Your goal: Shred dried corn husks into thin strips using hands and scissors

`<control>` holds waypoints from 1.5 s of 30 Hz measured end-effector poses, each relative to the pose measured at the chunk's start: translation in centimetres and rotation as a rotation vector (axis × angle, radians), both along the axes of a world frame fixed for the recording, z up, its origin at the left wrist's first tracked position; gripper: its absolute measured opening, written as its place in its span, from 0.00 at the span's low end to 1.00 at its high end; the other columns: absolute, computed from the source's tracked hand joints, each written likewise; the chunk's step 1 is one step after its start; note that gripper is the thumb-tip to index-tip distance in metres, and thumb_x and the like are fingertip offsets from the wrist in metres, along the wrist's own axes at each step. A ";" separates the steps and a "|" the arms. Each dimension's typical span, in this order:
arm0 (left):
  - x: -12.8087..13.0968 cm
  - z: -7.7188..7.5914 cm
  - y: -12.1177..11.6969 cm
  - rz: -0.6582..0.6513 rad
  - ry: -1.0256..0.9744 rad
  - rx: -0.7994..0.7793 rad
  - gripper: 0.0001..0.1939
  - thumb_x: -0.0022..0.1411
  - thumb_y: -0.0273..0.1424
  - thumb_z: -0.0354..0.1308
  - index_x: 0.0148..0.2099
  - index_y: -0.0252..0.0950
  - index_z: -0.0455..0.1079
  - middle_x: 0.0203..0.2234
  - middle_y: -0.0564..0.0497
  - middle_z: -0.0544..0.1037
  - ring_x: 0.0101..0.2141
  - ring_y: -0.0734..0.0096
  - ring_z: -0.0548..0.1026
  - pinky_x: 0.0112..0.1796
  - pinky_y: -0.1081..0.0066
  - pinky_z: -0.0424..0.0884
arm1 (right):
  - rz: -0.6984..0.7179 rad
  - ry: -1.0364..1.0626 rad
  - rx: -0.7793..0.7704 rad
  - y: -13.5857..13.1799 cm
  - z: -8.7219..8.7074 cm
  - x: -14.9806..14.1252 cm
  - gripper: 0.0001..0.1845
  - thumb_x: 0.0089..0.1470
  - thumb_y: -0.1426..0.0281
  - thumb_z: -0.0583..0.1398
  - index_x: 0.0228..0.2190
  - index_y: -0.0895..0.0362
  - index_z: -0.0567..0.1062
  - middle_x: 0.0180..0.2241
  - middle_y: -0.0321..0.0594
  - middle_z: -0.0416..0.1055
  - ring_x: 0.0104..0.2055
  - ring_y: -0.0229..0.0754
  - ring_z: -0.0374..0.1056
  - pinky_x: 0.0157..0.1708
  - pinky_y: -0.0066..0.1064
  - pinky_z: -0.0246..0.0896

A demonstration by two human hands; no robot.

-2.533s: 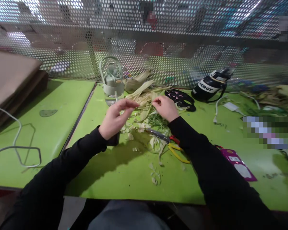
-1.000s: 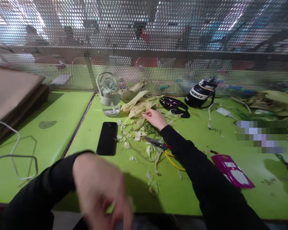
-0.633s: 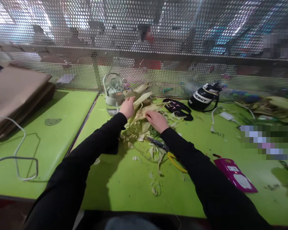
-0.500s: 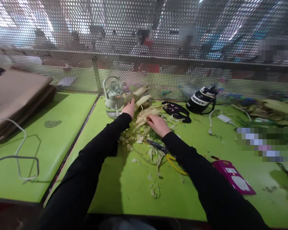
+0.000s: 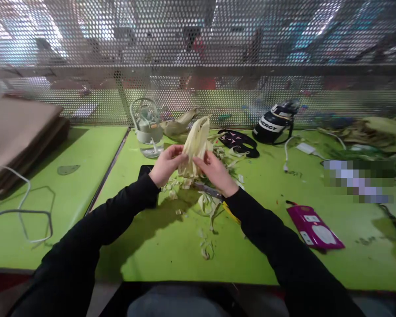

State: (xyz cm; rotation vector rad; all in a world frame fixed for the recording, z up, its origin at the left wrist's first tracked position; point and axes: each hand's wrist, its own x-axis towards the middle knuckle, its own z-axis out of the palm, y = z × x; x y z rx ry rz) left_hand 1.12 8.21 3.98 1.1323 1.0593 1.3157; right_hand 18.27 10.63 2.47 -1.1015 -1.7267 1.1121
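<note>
Pinching the husk (image 5: 197, 138) from both sides: left hand (image 5: 166, 164) on its left edge, right hand (image 5: 216, 171) on its lower right, thumbs on the near face. Both grips narrow, holding near the bottom, so the top stands free. Two-point hold probably keeps the thin sheet spread and stops it twisting. Can't tell if it's one leaf or several.

Husk is above the desk (image 5: 152, 255), centered in front of the body, likely for easy reach from both sides. Scraps (image 5: 207, 204) lie right under and nearer the body, so offcuts seem to land where the work happens.

Scissors (image 5: 207, 189) lie just below the right hand, yellow handle partly under the right sleeve (image 5: 270, 233). Looks like parked for a quick right-hand grab. Dark slab (image 5: 147, 169), maybe a phone, is mostly hidden by the left sleeve (image 5: 125, 211).

Further out: spare husk (image 5: 183, 123) behind, beside the clear bottle (image 5: 148, 134); mask (image 5: 239, 143) and black bottle (image 5: 273, 123) back right, near the mesh (image 5: 191, 99). Presumably pushed back to free elbow room. Purple card (image 5: 312, 224) sits right, well apart from the hands. Bigger husk pile (image 5: 376, 132) far right, probably stock.
</note>
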 end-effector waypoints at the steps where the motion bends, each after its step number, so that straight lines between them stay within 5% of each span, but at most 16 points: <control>1: 0.1 -0.2 -1.1 -0.030 -0.082 -0.046 0.09 0.57 0.26 0.61 0.41 0.32 0.67 0.31 0.53 0.74 0.27 0.79 0.71 0.30 0.77 0.68 | 0.024 0.066 -0.043 -0.6 -0.2 -0.1 0.24 0.55 0.53 0.59 0.46 0.56 0.70 0.44 0.44 0.77 0.44 0.45 0.74 0.45 0.37 0.70; 7: -0.3 -0.8 -4.4 -0.147 -0.149 -0.180 0.20 0.54 0.26 0.66 0.48 0.33 0.64 0.33 0.54 0.71 0.29 0.78 0.72 0.33 0.72 0.72 | -0.025 0.059 0.004 -3.4 -0.7 0.0 0.16 0.50 0.57 0.64 0.36 0.54 0.72 0.35 0.38 0.76 0.36 0.42 0.72 0.41 0.36 0.69; 11: -0.6 -1.1 -5.2 -0.122 -0.162 -0.225 0.17 0.58 0.27 0.63 0.47 0.32 0.63 0.32 0.52 0.72 0.31 0.76 0.74 0.36 0.68 0.73 | -0.081 -0.029 0.079 -4.9 -0.5 -0.2 0.15 0.53 0.57 0.63 0.36 0.53 0.70 0.36 0.39 0.75 0.35 0.42 0.71 0.37 0.35 0.69; 16: -0.4 -2.4 -5.7 -0.164 -0.105 -0.185 0.32 0.50 0.29 0.70 0.54 0.35 0.60 0.41 0.47 0.73 0.34 0.73 0.74 0.36 0.70 0.72 | -0.150 -0.235 0.214 -6.3 -0.4 -0.7 0.11 0.53 0.64 0.63 0.36 0.53 0.68 0.34 0.39 0.74 0.32 0.42 0.69 0.35 0.36 0.67; 21: -0.9 -3.8 -5.2 -0.099 -0.132 -0.205 0.09 0.56 0.25 0.59 0.41 0.33 0.67 0.33 0.52 0.74 0.28 0.79 0.70 0.30 0.75 0.68 | -0.114 -0.049 0.061 -5.8 -1.2 -0.1 0.12 0.53 0.60 0.63 0.36 0.53 0.69 0.33 0.36 0.71 0.34 0.40 0.68 0.35 0.34 0.67; 31: -1.1 -3.1 -5.2 -0.184 -0.228 -0.280 0.14 0.52 0.23 0.65 0.42 0.32 0.68 0.34 0.50 0.78 0.29 0.77 0.74 0.34 0.73 0.73 | -0.066 0.056 -0.074 -5.6 -2.0 0.1 0.15 0.51 0.57 0.65 0.35 0.53 0.70 0.33 0.35 0.72 0.34 0.40 0.69 0.35 0.32 0.68; 40: -1.3 -3.8 -4.9 -0.065 -0.253 -0.302 0.05 0.59 0.24 0.60 0.40 0.33 0.69 0.29 0.52 0.78 0.28 0.74 0.76 0.34 0.71 0.74 | -0.402 0.356 0.079 -2.9 -2.4 1.9 0.15 0.50 0.59 0.64 0.37 0.50 0.68 0.35 0.35 0.71 0.34 0.39 0.69 0.34 0.32 0.68; 45: -1.3 -3.4 -4.9 0.036 -0.311 -0.332 0.02 0.61 0.22 0.57 0.38 0.31 0.69 0.28 0.51 0.78 0.26 0.77 0.75 0.33 0.72 0.74 | -0.476 0.438 0.160 -1.9 -1.7 2.7 0.14 0.51 0.61 0.63 0.37 0.49 0.65 0.40 0.36 0.71 0.35 0.39 0.70 0.30 0.32 0.67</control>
